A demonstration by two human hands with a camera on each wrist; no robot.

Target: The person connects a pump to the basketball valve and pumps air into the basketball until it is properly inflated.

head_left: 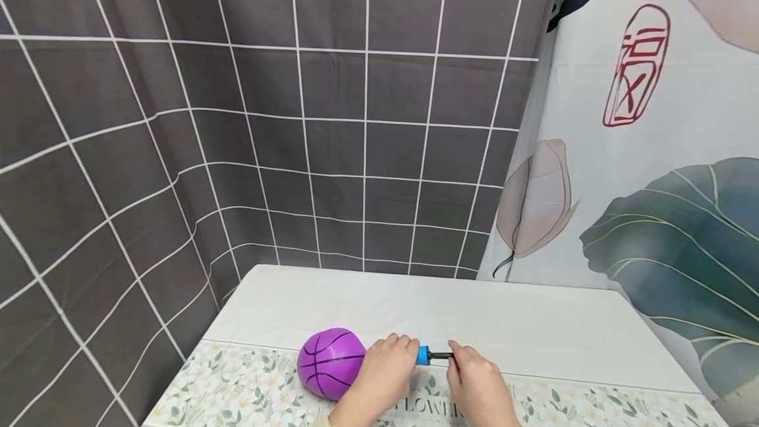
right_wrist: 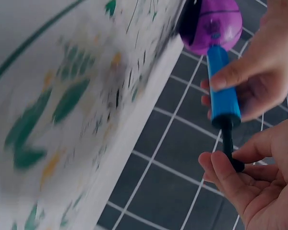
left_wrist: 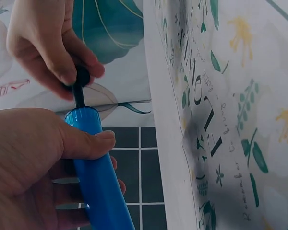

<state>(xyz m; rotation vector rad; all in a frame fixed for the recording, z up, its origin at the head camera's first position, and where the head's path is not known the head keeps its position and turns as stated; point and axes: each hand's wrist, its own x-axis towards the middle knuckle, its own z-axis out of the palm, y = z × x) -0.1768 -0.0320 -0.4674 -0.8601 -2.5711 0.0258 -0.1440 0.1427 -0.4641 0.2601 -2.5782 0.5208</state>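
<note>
My left hand (head_left: 385, 371) grips the blue barrel of a hand pump (left_wrist: 103, 177), thumb along one side and fingers round the other. My right hand (head_left: 479, 381) pinches the black handle (right_wrist: 236, 164) at the end of the pump's rod. A short stretch of black rod (left_wrist: 78, 96) shows between the handle and the barrel. At the barrel's other end is a purple ball (head_left: 331, 362) with black basketball lines, dented on its upper side. In the right wrist view, the pump's tip meets the ball, beside a dark fold or shadow on it.
The table is covered with a white cloth (head_left: 356, 295) at the back and a flowered cloth (head_left: 237, 381) with printed lettering in front. A dark curtain with a white grid (head_left: 332, 84) hangs behind and to the left. On the right hangs a light curtain (head_left: 593, 183) with leaf prints.
</note>
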